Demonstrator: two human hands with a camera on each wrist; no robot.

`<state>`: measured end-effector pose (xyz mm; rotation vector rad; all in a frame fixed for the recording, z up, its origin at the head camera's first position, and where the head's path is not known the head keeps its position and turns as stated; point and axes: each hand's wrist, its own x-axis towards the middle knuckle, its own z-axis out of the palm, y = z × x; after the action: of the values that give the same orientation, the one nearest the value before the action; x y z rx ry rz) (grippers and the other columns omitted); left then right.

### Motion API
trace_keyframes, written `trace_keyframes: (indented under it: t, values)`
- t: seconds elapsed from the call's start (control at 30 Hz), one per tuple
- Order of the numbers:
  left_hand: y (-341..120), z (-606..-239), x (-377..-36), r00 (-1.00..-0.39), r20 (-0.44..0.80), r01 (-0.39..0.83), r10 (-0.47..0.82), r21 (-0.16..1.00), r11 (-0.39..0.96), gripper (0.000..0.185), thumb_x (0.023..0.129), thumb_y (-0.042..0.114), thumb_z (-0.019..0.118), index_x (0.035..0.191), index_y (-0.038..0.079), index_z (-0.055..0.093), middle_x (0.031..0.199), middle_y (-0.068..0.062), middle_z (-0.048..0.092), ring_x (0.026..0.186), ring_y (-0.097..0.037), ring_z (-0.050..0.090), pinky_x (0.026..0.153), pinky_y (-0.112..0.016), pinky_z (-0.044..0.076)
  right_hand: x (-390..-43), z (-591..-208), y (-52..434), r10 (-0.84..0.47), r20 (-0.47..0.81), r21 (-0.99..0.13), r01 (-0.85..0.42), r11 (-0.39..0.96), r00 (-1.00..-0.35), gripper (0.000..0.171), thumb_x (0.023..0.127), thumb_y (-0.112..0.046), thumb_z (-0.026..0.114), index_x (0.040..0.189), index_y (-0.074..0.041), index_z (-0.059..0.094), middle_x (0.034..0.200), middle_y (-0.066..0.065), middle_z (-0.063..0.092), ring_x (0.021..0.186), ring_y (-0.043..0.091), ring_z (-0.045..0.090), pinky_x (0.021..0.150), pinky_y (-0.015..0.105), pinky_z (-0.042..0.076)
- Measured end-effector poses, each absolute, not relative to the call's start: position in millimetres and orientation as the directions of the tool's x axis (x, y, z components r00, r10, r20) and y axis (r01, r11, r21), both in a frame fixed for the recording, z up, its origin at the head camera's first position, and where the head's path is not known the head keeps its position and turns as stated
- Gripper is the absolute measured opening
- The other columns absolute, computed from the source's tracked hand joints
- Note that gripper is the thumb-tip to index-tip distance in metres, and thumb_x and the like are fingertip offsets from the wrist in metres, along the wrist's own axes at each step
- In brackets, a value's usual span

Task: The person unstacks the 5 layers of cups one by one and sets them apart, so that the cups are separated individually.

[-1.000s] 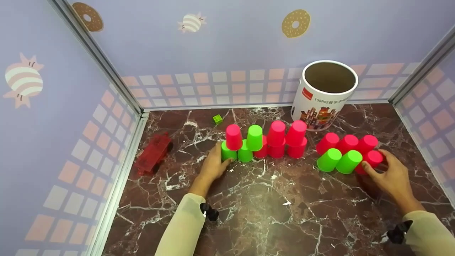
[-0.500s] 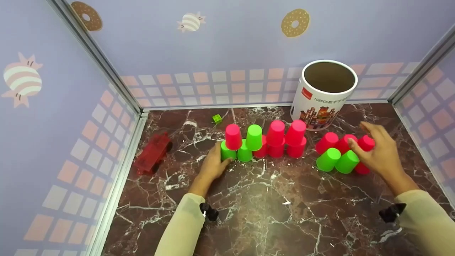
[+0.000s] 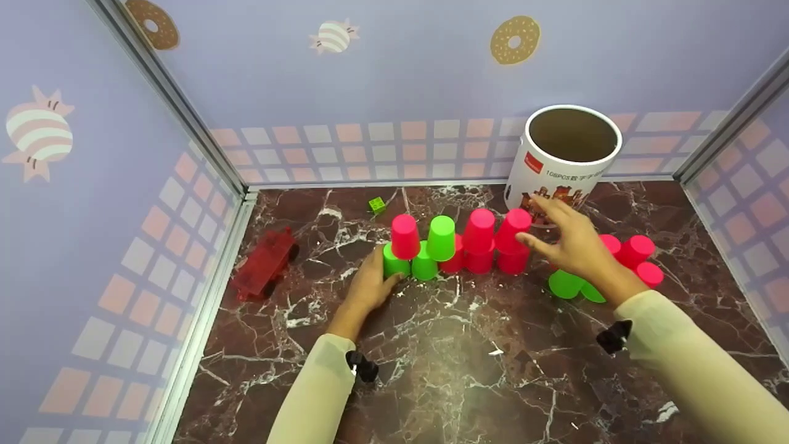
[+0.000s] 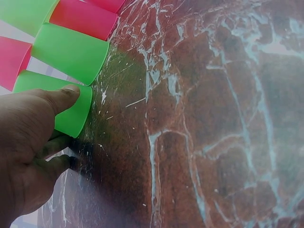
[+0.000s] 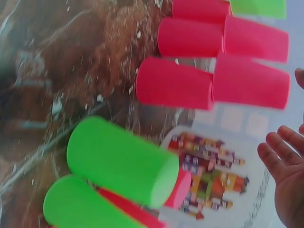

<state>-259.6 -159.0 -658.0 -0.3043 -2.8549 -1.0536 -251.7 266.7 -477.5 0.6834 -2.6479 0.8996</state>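
A two-tier stack of upturned cups stands mid-table. Its bottom left green cup (image 3: 394,266) is gripped by my left hand (image 3: 372,282). In the left wrist view the thumb (image 4: 61,97) lies on that green cup (image 4: 76,122) and the fingers curl beside it. My right hand (image 3: 558,242) hovers with spread, empty fingers beside the stack's rightmost upper pink cup (image 3: 515,223). The right wrist view shows its bare fingers (image 5: 284,161) and nothing held. Under and behind that hand lie loose pink cups (image 3: 636,250) and green cups (image 3: 564,284), some partly hidden.
A white cardboard canister (image 3: 570,157) stands open at the back right, just behind my right hand. A red toy vehicle (image 3: 265,266) lies by the left wall and a small green block (image 3: 377,205) near the back. Panel walls close three sides.
My right hand let go of the pink cup at the far right, rose, and swept left to the stack's right end. My left hand has stayed on the green cup.
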Motion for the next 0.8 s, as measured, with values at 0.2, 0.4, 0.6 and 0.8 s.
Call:
trace_keyframes:
  t: [0.2,0.4,0.6,0.8]
  values:
    - [-160,-656,-261,-0.978,0.129,0.210,0.165,0.624,0.753,0.074,0.100,0.033,0.082,0.159,0.011,0.043,0.147,-0.018,0.065,0.140,-0.036,0.064,0.123,-0.054,0.051,-260,-487,249,-0.341,0.322,-0.541,-0.467,0.700,-0.883,0.081,0.095,-0.029,0.090,0.161,-0.003,0.052,0.153,0.025,0.064,0.140,0.049,0.063,0.120,0.069,0.048]
    - [-161,-656,-259,-0.979,0.113,0.201,0.167,0.626,0.754,0.074,0.100,0.032,0.082,0.160,0.012,0.043,0.148,-0.017,0.065,0.141,-0.037,0.063,0.124,-0.054,0.049,-262,-495,244,-0.345,0.353,-0.536,-0.490,0.688,-0.870,0.073,0.096,-0.023,0.088,0.157,0.001,0.056,0.144,0.028,0.068,0.132,0.048,0.068,0.114,0.065,0.053]
    - [-159,-654,-259,-0.979,0.116,0.203,0.168,0.634,0.746,0.075,0.100,0.031,0.082,0.160,0.010,0.043,0.149,-0.019,0.064,0.142,-0.038,0.062,0.125,-0.054,0.048,-260,-495,250,-0.337,0.403,-0.522,-0.516,0.679,-0.851,0.062,0.096,-0.018,0.088,0.150,0.001,0.063,0.136,0.026,0.072,0.119,0.045,0.072,0.106,0.062,0.057]
    - [-159,-651,-258,-0.982,0.106,0.188,0.156,0.630,0.753,0.073,0.099,0.031,0.083,0.158,0.011,0.044,0.149,-0.019,0.064,0.141,-0.038,0.063,0.124,-0.056,0.049,-250,-486,268,-0.326,0.446,-0.488,-0.531,0.693,-0.834,0.060,0.095,-0.015,0.088,0.149,0.000,0.064,0.131,0.022,0.074,0.106,0.039,0.073,0.094,0.056,0.060]
